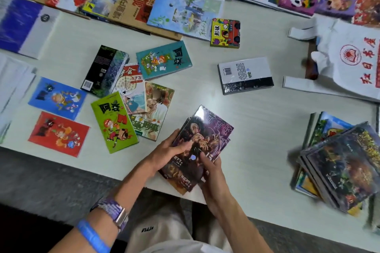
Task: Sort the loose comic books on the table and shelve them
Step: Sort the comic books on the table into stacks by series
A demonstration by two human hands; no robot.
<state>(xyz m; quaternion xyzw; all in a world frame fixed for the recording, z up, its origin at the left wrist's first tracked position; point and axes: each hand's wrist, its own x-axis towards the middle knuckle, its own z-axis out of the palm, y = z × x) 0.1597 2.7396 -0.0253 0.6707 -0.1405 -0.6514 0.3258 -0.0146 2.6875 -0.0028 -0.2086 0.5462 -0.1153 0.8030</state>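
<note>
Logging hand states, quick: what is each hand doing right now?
Left hand: grips the left edge of the dark comic books.
Right hand: grips the same dark comic books from the near right edge.

Pale wood-grain table (257,121), grey carpeted floor (51,181) below its near edge, bright even light

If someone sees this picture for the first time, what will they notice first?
Both hands, left hand and right hand, hold a small stack of dark purple comic books at the near table edge. To their left, a bright green comic overlaps a loose pile, with a red comic and a blue comic lying beyond.
</note>
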